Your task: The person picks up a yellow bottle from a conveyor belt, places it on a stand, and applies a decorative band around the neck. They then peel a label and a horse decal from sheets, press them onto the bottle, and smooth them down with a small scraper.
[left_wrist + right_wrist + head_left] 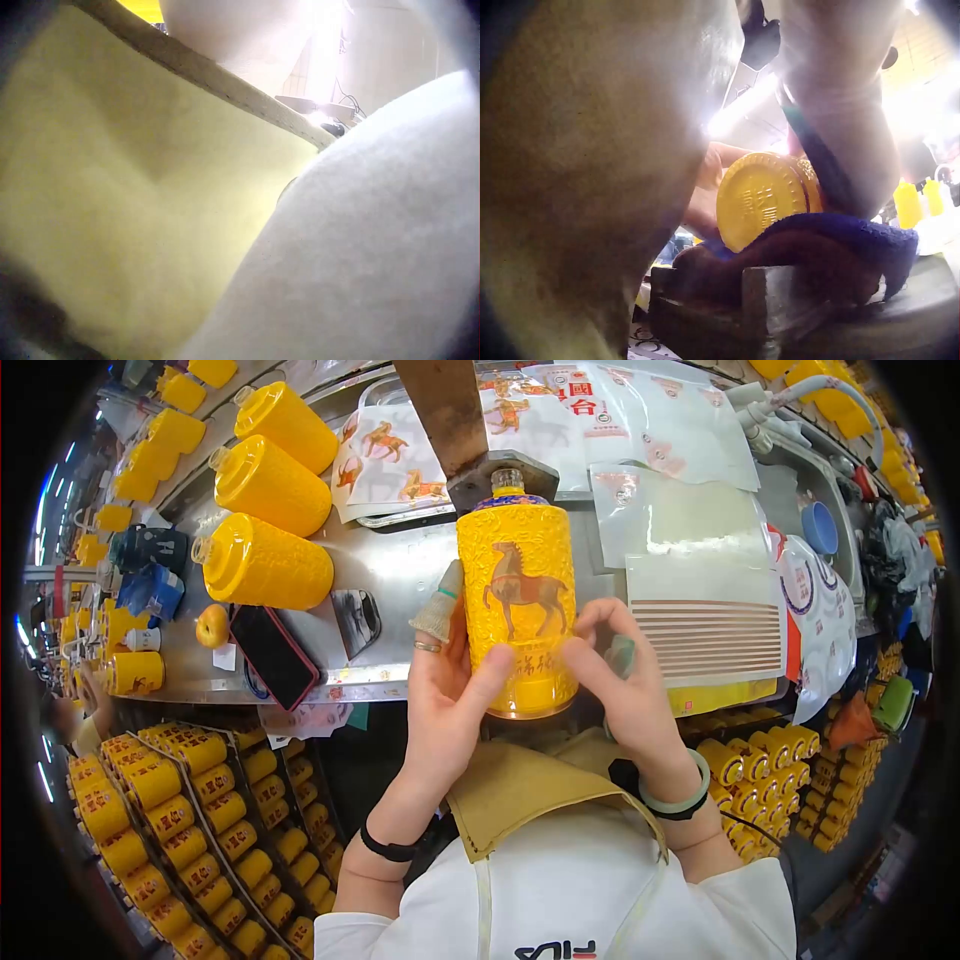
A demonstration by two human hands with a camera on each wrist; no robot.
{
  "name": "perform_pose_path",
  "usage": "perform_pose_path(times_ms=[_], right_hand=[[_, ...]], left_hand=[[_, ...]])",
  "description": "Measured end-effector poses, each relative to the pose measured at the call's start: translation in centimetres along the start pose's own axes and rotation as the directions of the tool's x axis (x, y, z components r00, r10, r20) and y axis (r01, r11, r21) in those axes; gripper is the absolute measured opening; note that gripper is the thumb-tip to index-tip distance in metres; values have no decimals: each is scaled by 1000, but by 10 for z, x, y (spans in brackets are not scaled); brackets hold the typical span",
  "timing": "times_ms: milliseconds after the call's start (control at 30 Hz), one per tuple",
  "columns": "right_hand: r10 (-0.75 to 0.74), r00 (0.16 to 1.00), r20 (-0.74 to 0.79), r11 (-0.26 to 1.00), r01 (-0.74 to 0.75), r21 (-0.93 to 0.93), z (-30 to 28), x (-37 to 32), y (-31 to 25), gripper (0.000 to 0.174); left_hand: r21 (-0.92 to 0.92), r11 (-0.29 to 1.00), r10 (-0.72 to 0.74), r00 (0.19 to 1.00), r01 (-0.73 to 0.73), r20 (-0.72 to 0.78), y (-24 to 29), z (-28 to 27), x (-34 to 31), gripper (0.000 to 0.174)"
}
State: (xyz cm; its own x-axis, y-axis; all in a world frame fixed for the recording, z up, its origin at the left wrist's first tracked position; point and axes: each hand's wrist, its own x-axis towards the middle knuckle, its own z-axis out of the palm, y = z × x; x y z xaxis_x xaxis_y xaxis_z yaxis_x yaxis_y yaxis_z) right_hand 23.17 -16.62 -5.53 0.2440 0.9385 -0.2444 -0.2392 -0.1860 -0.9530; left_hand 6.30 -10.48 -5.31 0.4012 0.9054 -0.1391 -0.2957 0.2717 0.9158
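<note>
A yellow embossed bottle (515, 580) with a brown horse decal (524, 590) lies between both hands in the head view, its clear glass neck pointing away. My left hand (440, 695) holds its left side, thumb on the lower front; one finger wears a woven finger cover (437, 615). On the right side, my right hand (630, 695) holds it with the thumb at the lower edge of the front and the fingers bent; a green cover (621, 657) is on one finger. The right wrist view shows the bottle's round base (757, 202) above a blue cloth (840, 232). Apron and shirt fill the left wrist view.
Several yellow bottles (270, 490) lie on the steel table (400, 645) at left, with a phone (275, 657) and an apple (212, 627) nearby. Decal sheets (690, 570) spread at back and right. A metal post (440, 410) stands behind the bottle's neck.
</note>
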Motion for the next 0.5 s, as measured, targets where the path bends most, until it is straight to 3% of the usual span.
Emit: perform_pose_path(times_ms=[133, 300, 500], right_hand=[[-47, 997, 52, 996, 51, -75, -6, -1, 1, 26], [-37, 997, 62, 996, 42, -81, -6, -1, 2, 27], [-20, 998, 66, 997, 24, -67, -7, -1, 2, 29]], left_hand=[[-104, 993, -62, 998, 58, -32, 0, -4, -4, 75], [31, 1000, -7, 1000, 6, 16, -1, -1, -7, 77], [39, 999, 14, 1000, -15, 18, -3, -2, -6, 77]])
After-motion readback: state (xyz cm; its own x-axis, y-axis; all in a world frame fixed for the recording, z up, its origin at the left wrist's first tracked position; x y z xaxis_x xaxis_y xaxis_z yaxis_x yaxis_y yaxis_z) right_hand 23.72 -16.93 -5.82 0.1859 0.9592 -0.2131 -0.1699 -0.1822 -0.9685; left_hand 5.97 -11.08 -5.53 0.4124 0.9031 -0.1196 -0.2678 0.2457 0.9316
